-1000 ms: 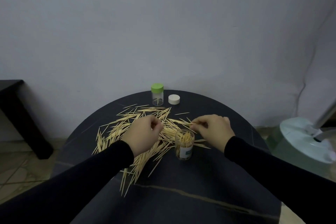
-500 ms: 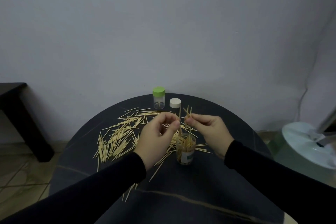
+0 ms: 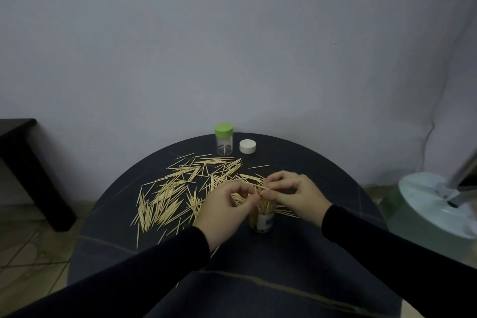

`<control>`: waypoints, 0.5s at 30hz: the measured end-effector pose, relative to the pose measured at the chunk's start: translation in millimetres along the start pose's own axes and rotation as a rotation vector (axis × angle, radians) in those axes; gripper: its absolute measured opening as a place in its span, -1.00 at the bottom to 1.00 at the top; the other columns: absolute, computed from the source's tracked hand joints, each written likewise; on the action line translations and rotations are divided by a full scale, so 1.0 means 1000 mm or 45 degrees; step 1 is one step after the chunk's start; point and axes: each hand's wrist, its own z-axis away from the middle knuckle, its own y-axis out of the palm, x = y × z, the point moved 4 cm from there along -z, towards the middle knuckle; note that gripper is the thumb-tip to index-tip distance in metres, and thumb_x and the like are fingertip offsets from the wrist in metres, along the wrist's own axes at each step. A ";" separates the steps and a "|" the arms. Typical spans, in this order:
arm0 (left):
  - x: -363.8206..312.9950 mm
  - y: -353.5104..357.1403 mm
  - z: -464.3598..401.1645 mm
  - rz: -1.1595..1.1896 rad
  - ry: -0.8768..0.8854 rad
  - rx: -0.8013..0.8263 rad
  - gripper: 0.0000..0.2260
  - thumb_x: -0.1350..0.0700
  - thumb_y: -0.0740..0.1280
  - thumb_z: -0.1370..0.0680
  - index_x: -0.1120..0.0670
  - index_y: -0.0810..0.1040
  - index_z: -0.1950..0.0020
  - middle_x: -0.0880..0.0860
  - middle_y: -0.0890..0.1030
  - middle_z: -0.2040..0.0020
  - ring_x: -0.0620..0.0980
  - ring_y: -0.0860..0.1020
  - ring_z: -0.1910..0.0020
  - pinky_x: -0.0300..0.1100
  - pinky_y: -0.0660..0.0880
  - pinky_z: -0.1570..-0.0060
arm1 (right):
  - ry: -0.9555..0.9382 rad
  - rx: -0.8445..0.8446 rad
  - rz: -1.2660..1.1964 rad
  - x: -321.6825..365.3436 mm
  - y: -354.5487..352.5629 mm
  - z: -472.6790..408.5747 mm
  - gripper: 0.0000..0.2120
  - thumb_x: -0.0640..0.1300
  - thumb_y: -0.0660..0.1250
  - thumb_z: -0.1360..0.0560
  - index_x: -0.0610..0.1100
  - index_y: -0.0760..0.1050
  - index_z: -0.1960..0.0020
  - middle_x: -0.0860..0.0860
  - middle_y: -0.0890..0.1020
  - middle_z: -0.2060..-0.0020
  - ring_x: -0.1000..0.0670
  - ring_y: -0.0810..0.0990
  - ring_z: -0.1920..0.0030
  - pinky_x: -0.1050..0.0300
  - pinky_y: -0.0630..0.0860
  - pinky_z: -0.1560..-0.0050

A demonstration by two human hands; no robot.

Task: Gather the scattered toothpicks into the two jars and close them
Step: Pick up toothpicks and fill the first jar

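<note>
Scattered toothpicks (image 3: pixel 170 193) lie across the left and middle of the round dark table (image 3: pixel 296 253). An open clear jar with a label (image 3: pixel 262 219) stands upright near the middle, partly filled with toothpicks. Just above its mouth, my left hand (image 3: pixel 227 209) and my right hand (image 3: pixel 296 195) meet, both pinching a small bunch of toothpicks (image 3: pixel 260 190). At the far edge stands a second clear jar with a green lid (image 3: pixel 224 142) on it, nearly empty. A loose white lid (image 3: pixel 247 146) lies beside it to the right.
A dark side table (image 3: pixel 28 168) stands at the left on the tiled floor. A pale round fan base (image 3: pixel 433 204) with a metal pole sits at the right. A plain wall rises close behind the table.
Both hands left the pile, lifted a few toothpicks upright over the open jar, and have now lowered them to the jar's mouth. The pile near the left hand has thinned.
</note>
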 end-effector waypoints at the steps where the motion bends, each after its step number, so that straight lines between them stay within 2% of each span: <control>1: 0.001 0.001 0.000 0.031 -0.017 -0.004 -0.92 0.02 0.43 -0.48 -0.16 0.57 0.08 -0.13 0.56 0.16 -0.26 0.36 0.41 -0.38 0.30 0.34 | -0.005 0.010 0.065 -0.001 0.000 0.000 -0.84 -0.07 0.46 -0.43 0.22 0.64 0.17 0.21 0.60 0.10 0.13 0.51 -0.08 0.06 0.45 -0.17; 4: -0.001 0.000 0.001 0.188 -0.032 -0.025 -0.77 0.01 0.47 -0.45 -0.15 0.53 -0.06 -0.10 0.58 0.17 -0.21 0.32 0.43 -0.39 0.34 0.38 | -0.023 0.060 0.217 -0.001 0.001 0.001 -0.88 0.06 0.41 -0.44 0.32 0.59 0.17 0.27 0.57 0.06 0.19 0.43 -0.11 -0.06 0.37 -0.25; 5: -0.003 -0.001 0.000 0.205 -0.006 -0.026 -0.76 0.02 0.47 -0.45 -0.15 0.54 -0.07 -0.11 0.59 0.17 -0.20 0.33 0.43 -0.39 0.35 0.37 | -0.028 0.071 0.250 -0.002 0.002 0.001 -0.93 0.16 0.37 -0.43 0.35 0.59 0.19 0.30 0.56 0.06 0.21 0.42 -0.11 -0.11 0.35 -0.27; 7: -0.007 -0.003 0.000 0.186 0.043 -0.031 -0.85 0.05 0.44 -0.48 -0.16 0.59 -0.01 -0.13 0.62 0.17 -0.19 0.37 0.39 -0.36 0.39 0.34 | -0.041 0.086 0.295 -0.005 0.003 -0.001 -0.87 0.33 0.29 -0.35 0.39 0.60 0.21 0.36 0.54 0.04 0.23 0.40 -0.12 -0.18 0.30 -0.30; 9: -0.009 -0.005 -0.002 0.166 0.064 -0.069 -0.87 0.09 0.41 -0.51 -0.17 0.62 0.09 -0.17 0.65 0.17 -0.12 0.45 0.34 -0.29 0.43 0.27 | -0.050 0.098 0.324 -0.007 0.003 -0.002 -0.87 0.34 0.28 -0.35 0.40 0.58 0.17 0.35 0.53 0.03 0.22 0.40 -0.12 -0.19 0.31 -0.30; 11: -0.008 -0.007 -0.003 0.122 0.061 -0.096 -0.85 0.11 0.40 -0.52 -0.16 0.63 0.12 -0.20 0.64 0.20 -0.14 0.47 0.32 -0.28 0.43 0.25 | -0.080 0.102 0.305 -0.009 0.001 -0.003 -0.90 0.24 0.34 -0.43 0.38 0.57 0.05 0.29 0.55 0.00 0.19 0.44 -0.14 -0.17 0.36 -0.29; 13: -0.010 -0.011 -0.003 -0.003 0.096 -0.088 -0.88 0.10 0.38 -0.53 -0.13 0.63 0.10 -0.21 0.61 0.26 -0.28 0.45 0.33 -0.40 0.37 0.29 | -0.126 0.097 0.274 -0.007 -0.002 -0.001 -0.74 0.27 0.37 -0.39 0.33 0.54 -0.07 0.25 0.58 -0.04 0.18 0.49 -0.12 -0.07 0.45 -0.22; 15: -0.013 -0.014 -0.004 -0.261 0.211 -0.056 -0.91 0.08 0.35 -0.55 -0.08 0.64 0.04 -0.23 0.57 0.18 -0.37 0.46 0.21 -0.48 0.34 0.18 | -0.111 0.152 0.434 -0.005 -0.007 0.000 -0.49 0.45 0.34 -0.24 0.32 0.48 -0.14 0.29 0.56 -0.07 0.19 0.45 -0.09 0.06 0.42 -0.18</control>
